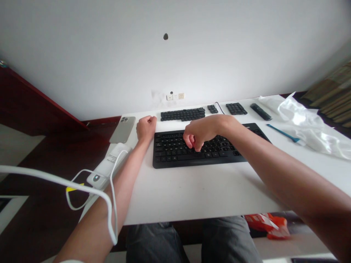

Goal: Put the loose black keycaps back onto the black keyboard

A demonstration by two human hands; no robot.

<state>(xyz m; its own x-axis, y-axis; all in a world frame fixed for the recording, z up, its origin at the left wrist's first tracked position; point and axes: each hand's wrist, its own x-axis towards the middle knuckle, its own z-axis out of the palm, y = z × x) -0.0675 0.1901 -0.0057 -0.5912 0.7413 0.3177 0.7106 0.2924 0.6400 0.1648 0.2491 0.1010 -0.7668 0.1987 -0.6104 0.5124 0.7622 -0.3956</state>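
A black keyboard (pixel 178 157) lies on the white table, its keycaps seemingly off over much of its face. Over its middle, my right hand (pixel 201 132) is closed with fingers bent down onto the keys; whatever the fingertips hold, if anything, is hidden. Just left of the keyboard, my left hand (pixel 146 128) rests on the table in a loose fist, with nothing seen in it. Behind the keyboard, black keycaps (pixel 182 114) sit grouped in rows. A smaller keycap group (pixel 212 109) and a number-pad group (pixel 236 108) lie to their right.
A phone (pixel 123 130) and a white power strip (pixel 111 160) lie along the left edge, with a white cable (pixel 82 188) looping over my left forearm. On the right are a dark cylinder-like object (pixel 260 111), a blue brush (pixel 283 132) and white plastic wrapping (pixel 307 120).
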